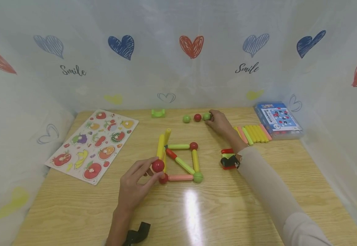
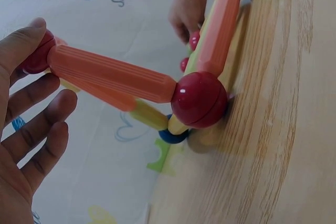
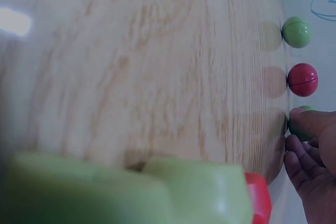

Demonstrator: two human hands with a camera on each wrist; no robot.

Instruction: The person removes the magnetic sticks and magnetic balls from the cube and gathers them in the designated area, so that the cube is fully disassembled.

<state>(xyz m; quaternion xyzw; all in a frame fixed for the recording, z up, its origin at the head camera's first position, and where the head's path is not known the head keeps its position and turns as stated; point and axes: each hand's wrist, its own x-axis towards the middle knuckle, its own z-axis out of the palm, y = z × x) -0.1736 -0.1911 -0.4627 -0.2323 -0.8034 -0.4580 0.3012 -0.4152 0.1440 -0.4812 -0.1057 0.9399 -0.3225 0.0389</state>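
Observation:
My left hand [image 1: 136, 182] pinches a red ball [image 1: 158, 165] at the raised front corner of a frame of rods and balls. In the left wrist view, an orange rod [image 2: 115, 73] joins that held ball to a lower red ball [image 2: 199, 99] on the table. The frame's base has a green ball [image 1: 198, 177] at the front right, a red ball [image 1: 193, 146] at the back right and a red-and-green diagonal [image 1: 180, 161]. At the table's back, my right hand [image 1: 221, 123] grips a green ball [image 3: 300, 121] between thumb and fingers.
Left of the gripped ball sit a red ball [image 1: 197, 117] and a green ball [image 1: 186, 119]. A green curved block [image 1: 158, 113] stands farther left. Several rods [image 1: 253, 134] lie beside a blue box [image 1: 278, 119]. A fruit puzzle board [image 1: 92, 147] lies at left.

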